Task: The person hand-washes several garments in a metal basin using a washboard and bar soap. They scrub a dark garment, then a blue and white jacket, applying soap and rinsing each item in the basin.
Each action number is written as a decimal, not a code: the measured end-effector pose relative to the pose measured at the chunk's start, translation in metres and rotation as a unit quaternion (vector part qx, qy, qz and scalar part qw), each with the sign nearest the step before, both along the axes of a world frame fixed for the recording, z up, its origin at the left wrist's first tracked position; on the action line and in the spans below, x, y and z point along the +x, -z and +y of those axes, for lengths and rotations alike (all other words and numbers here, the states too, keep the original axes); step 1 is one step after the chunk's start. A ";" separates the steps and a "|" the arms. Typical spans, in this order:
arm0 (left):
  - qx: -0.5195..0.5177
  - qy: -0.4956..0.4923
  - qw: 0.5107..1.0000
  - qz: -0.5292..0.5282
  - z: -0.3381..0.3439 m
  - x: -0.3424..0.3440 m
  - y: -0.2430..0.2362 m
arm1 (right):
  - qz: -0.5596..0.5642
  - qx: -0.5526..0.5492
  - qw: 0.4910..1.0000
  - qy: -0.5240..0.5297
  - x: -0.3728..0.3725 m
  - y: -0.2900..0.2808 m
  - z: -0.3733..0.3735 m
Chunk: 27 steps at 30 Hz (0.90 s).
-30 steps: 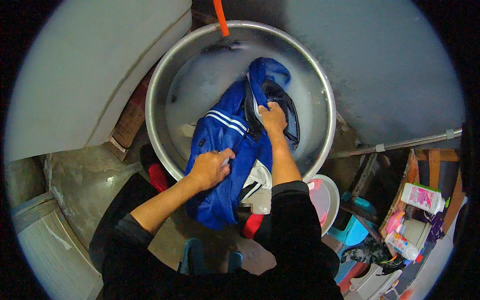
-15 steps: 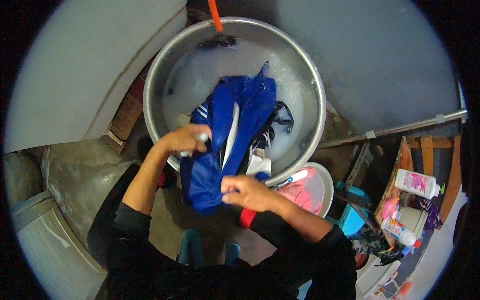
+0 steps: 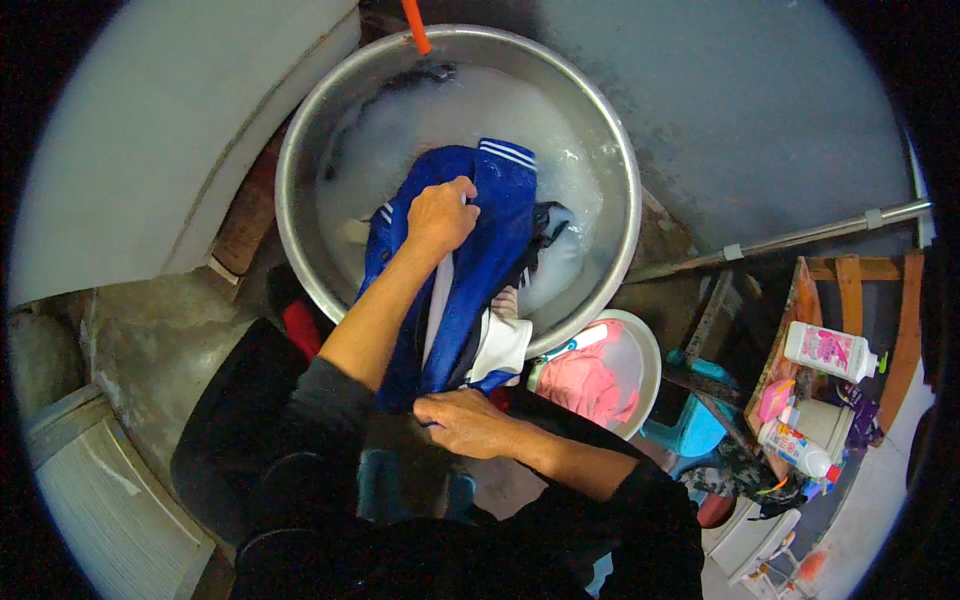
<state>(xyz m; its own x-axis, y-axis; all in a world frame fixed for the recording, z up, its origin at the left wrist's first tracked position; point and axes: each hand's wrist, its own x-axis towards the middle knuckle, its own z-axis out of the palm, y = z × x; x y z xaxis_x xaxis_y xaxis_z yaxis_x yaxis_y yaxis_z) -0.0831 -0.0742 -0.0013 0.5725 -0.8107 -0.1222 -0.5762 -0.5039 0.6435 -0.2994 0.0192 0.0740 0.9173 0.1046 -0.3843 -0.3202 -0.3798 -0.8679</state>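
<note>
A large metal basin point(image 3: 625, 180) holds cloudy water and a wet blue garment point(image 3: 510, 190) with white stripes, draped over the near rim. My left hand point(image 3: 440, 215) rests on the garment inside the basin, closed round a small pale object that is mostly hidden. Below the near rim, my right hand point(image 3: 465, 425) grips the garment's lower end. White cloth point(image 3: 500, 340) and black cloth lie beside the blue fabric. A dark item point(image 3: 420, 75) is in the water near the far rim.
An orange hose point(image 3: 415, 25) hangs over the far rim. A smaller basin point(image 3: 648, 375) with pink cloth sits to the right, near a wooden rack point(image 3: 850, 295), plastic bottles point(image 3: 825, 350) and a metal pipe point(image 3: 800, 240). Grey panels point(image 3: 150, 140) flank the large basin.
My left hand has moved forward and right onto the middle of the garment. My right hand came down from inside the basin to the garment's near end. The blue fabric is folded differently.
</note>
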 end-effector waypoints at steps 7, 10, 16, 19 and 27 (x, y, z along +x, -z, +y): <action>0.237 0.021 0.971 0.034 -0.031 0.008 0.052 | -0.024 -0.031 0.999 -0.029 0.003 -0.010 -0.011; 0.222 0.043 0.973 0.054 -0.028 0.003 0.040 | -0.075 -0.044 0.996 -0.009 -0.002 -0.033 -0.030; 0.167 0.033 0.980 0.105 -0.039 -0.011 0.027 | -0.104 -0.138 0.985 -0.022 -0.030 -0.065 -0.050; 0.026 -0.058 0.972 0.225 -0.039 0.015 0.054 | -0.115 -0.190 0.975 0.000 -0.033 -0.075 -0.054; -0.390 -0.205 0.780 0.444 0.036 0.031 -0.102 | -0.121 -0.466 0.856 0.191 -0.103 -0.106 -0.102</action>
<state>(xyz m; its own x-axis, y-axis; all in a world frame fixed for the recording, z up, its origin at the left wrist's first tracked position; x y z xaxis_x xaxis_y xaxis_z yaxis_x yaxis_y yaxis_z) -0.0524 -0.0380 0.1009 0.7735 -0.6075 -0.1804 0.3785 0.2147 0.9004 -0.4019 -0.0827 0.1797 0.8809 -0.4683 0.0684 -0.4287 -0.8508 -0.3039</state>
